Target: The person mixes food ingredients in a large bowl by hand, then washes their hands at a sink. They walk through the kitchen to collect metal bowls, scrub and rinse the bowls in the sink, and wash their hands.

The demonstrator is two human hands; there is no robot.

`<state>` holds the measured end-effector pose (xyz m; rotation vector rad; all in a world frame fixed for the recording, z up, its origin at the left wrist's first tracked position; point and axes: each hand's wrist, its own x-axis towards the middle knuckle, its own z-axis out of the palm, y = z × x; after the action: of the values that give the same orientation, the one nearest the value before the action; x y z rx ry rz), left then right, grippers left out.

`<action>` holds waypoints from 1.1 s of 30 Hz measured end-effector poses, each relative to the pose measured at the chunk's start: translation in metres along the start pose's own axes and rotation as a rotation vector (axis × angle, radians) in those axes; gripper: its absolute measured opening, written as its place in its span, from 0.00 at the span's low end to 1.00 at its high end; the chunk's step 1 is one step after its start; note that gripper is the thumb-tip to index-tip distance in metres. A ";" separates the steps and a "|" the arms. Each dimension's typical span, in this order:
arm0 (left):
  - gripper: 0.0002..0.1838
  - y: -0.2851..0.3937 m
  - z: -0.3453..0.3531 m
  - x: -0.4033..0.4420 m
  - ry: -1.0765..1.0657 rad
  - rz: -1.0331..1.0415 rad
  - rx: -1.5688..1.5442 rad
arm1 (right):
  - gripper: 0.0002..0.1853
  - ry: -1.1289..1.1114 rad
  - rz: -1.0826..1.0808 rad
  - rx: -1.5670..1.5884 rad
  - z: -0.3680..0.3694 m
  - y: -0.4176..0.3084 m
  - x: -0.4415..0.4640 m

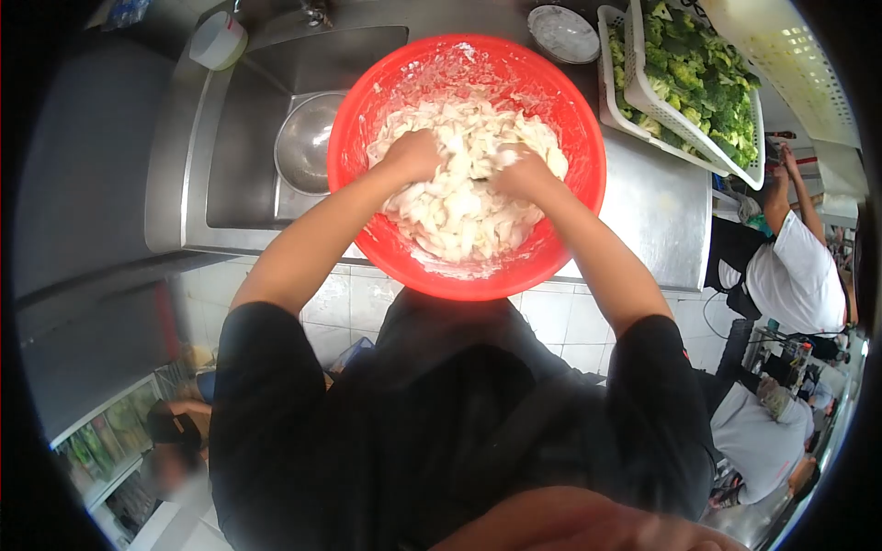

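Head view: one red basin, at the edge of the sink; inside it, heaped pale pieces. My left hand and right hand, both partly buried among them; whether either grip is closed, I cannot tell.

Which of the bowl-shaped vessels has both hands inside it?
The large red basin: the left hand and right hand are both among its pale pieces. The metal bowl in the sink and the small bowl beside the broccoli contain neither.

Broccoli in white baskets, metal bowl in steel sink, co-worker.
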<state>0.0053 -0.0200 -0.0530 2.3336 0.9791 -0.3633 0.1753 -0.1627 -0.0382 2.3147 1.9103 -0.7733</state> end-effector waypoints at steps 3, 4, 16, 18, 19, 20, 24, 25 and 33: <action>0.26 -0.034 0.003 -0.019 -0.018 0.075 0.017 | 0.25 0.269 -0.046 0.094 0.021 0.046 -0.026; 0.26 -0.025 -0.008 -0.028 -0.017 0.076 0.016 | 0.25 0.362 -0.064 0.122 0.021 0.053 -0.033; 0.37 -0.021 -0.005 0.123 0.202 0.081 -0.828 | 0.29 -0.088 -0.199 2.026 -0.003 0.059 0.134; 0.30 -0.012 -0.012 0.125 -0.095 0.067 -1.649 | 0.36 -0.114 -0.307 2.080 -0.013 0.055 0.141; 0.24 0.000 -0.023 0.115 -0.119 0.121 -1.768 | 0.32 -0.137 -0.308 2.169 -0.019 0.053 0.141; 0.24 0.006 -0.035 0.102 -0.122 0.122 -1.767 | 0.32 -0.134 -0.309 2.169 -0.024 0.055 0.138; 0.27 -0.014 -0.052 0.085 -0.285 0.176 -1.418 | 0.32 -0.143 0.002 1.665 -0.055 0.077 0.107; 0.32 0.005 -0.066 0.045 -0.205 0.321 -1.213 | 0.34 -0.146 -0.123 1.466 -0.072 0.062 0.072; 0.29 0.010 0.010 -0.009 -0.335 0.329 -0.147 | 0.29 -0.578 -0.194 -0.119 -0.025 -0.004 0.013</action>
<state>0.0056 -0.0365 -0.0529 2.1594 0.4389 -0.5085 0.1819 -0.1412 -0.0201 1.6084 1.8481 -1.1531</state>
